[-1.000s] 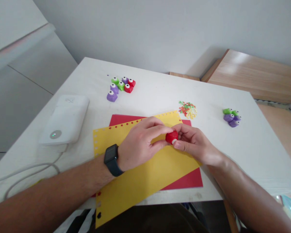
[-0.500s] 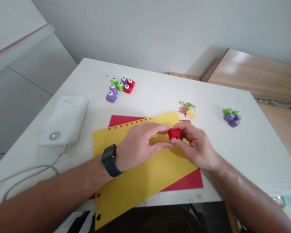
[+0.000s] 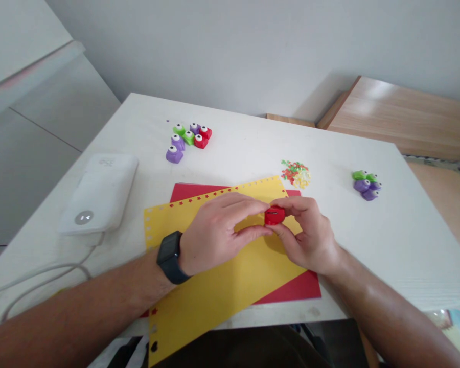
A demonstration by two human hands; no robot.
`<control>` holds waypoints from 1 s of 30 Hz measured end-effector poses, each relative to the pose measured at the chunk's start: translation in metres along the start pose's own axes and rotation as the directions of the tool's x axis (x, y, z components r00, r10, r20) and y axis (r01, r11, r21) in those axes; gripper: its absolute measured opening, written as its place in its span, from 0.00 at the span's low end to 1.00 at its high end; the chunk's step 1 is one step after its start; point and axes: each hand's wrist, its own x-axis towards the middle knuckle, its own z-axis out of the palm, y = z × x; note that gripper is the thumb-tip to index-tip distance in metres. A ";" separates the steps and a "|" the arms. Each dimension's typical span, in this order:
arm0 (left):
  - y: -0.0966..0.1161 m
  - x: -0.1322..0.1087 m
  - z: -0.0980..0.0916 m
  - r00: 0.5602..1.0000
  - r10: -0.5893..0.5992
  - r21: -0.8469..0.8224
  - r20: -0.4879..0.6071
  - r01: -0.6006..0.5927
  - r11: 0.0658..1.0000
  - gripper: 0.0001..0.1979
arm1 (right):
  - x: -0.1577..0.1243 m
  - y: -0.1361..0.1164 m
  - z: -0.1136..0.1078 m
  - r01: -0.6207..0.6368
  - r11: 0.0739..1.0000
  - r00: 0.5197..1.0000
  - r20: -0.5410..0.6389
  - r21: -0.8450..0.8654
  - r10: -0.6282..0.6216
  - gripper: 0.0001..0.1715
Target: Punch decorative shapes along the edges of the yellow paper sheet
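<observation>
A small red craft punch is held between my two hands above the yellow paper. My right hand pinches it from the right, thumb below and fingers above. Fingertips and thumb of my left hand close on its left side. A dark slot shows on the punch's upward-facing side. Beneath lies the yellow sheet, with small shapes cut along its top and left edges; red and dark show through some of them. Under that sheet is red paper, its edges showing at the top and lower right.
Several purple, green and red punches stand at the back left. More green and purple punches sit at the right. A pile of paper cutouts lies behind my right hand. A white power bank with a cable is at the left.
The red punch has been tilted between my fingers, so its slotted face now shows more. Both hands stay around it in nearly the same place above the yellow sheet.
</observation>
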 end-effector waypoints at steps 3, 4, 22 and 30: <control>0.003 0.002 -0.002 0.997 0.077 0.029 -0.031 -0.076 0.997 0.14 | 0.000 0.004 0.002 0.165 0.986 0.986 -0.033 -0.019 -0.166 0.34; 0.003 0.002 -0.003 0.995 0.095 0.035 -0.041 -0.093 0.995 0.14 | 0.001 0.005 0.002 0.210 0.978 0.977 -0.041 -0.016 -0.211 0.35; -0.001 -0.003 0.001 1.000 0.009 0.098 -0.001 -0.008 0.995 0.18 | 0.007 0.009 -0.005 0.156 0.985 0.984 -0.074 -0.072 -0.161 0.32; -0.007 -0.004 -0.003 0.991 -0.130 0.180 -0.023 0.132 0.975 0.14 | 0.023 0.055 -0.032 -0.436 0.883 0.860 -0.209 0.175 0.466 0.21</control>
